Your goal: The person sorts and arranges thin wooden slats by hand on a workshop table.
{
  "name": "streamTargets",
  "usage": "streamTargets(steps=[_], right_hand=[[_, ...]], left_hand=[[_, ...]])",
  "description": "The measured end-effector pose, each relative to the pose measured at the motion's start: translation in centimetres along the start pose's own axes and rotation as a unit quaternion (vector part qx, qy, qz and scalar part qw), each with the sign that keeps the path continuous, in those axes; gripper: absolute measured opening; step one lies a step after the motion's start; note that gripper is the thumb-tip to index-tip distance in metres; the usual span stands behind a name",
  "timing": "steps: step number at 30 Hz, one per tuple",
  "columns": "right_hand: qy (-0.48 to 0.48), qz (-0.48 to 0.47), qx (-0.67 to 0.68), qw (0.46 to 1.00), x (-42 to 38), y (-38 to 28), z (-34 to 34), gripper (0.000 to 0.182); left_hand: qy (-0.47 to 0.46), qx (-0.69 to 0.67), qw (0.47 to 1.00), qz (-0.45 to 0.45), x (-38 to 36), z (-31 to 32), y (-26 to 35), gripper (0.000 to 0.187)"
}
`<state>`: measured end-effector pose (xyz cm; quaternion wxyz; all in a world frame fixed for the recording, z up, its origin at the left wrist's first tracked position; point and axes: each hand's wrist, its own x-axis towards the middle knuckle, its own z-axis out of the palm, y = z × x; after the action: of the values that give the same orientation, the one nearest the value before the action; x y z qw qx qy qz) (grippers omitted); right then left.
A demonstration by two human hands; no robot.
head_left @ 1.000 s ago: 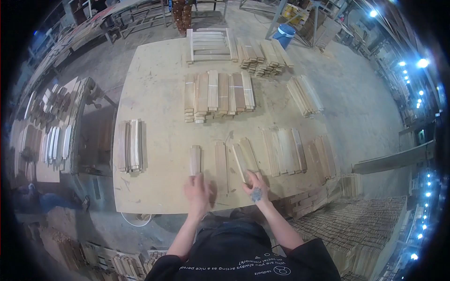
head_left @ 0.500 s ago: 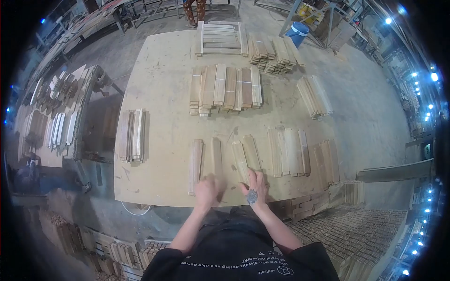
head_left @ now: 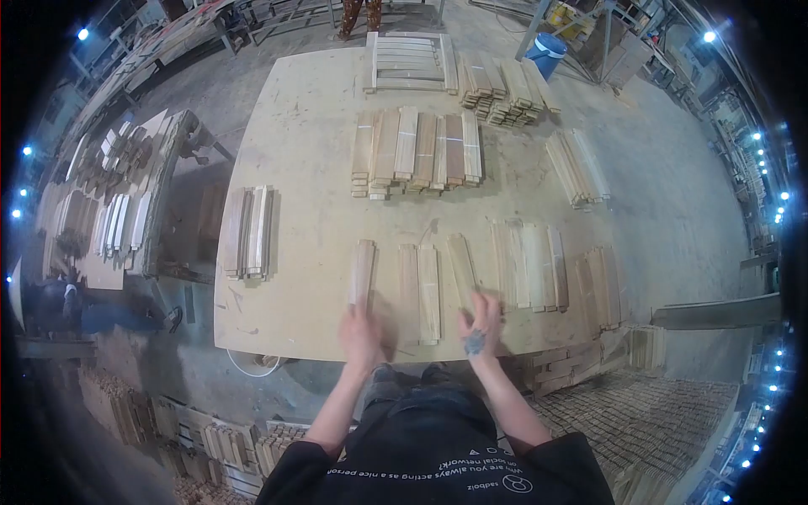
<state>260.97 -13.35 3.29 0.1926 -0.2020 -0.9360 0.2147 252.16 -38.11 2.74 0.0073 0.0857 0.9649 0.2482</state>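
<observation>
Near the front edge of the plywood table, my left hand (head_left: 360,338) is closed on the near end of a pale wooden slat (head_left: 363,269). My right hand (head_left: 482,326), with a tattoo on its back, has its fingers around the near end of another wooden slat (head_left: 459,263), which lies slightly tilted. Between my hands two more slats lie close together, a brownish slat (head_left: 408,290) and a lighter slat (head_left: 428,295). My fingers hide the near ends of both held slats.
Slat rows lie right (head_left: 530,265), far right (head_left: 599,286) and left (head_left: 250,231). Behind is a large slat stack (head_left: 417,151), then a slatted frame (head_left: 410,63) and another pile (head_left: 501,88). A blue barrel (head_left: 545,55) stands beyond. A person's legs (head_left: 360,17) show at the far side.
The second slat from the left now lies beside the third. My left hand has gone to the leftmost slat, my right hand to the rightmost. The whole view has shifted slightly.
</observation>
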Motion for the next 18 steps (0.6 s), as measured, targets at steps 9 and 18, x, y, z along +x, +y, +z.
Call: streamTargets(steps=[9, 18], right_hand=[[-0.084, 0.058, -0.005, 0.995, -0.6, 2.4, -0.2, 0.060], [-0.142, 0.079, 0.062, 0.985, -1.2, 2.2, -0.2, 0.069]], left_hand=[[-0.069, -0.156, 0.984, -0.044, 0.8, -2.4, -3.2, 0.051], [0.029, -0.057, 0.997, -0.042, -0.3, -1.4, -3.1, 0.047]])
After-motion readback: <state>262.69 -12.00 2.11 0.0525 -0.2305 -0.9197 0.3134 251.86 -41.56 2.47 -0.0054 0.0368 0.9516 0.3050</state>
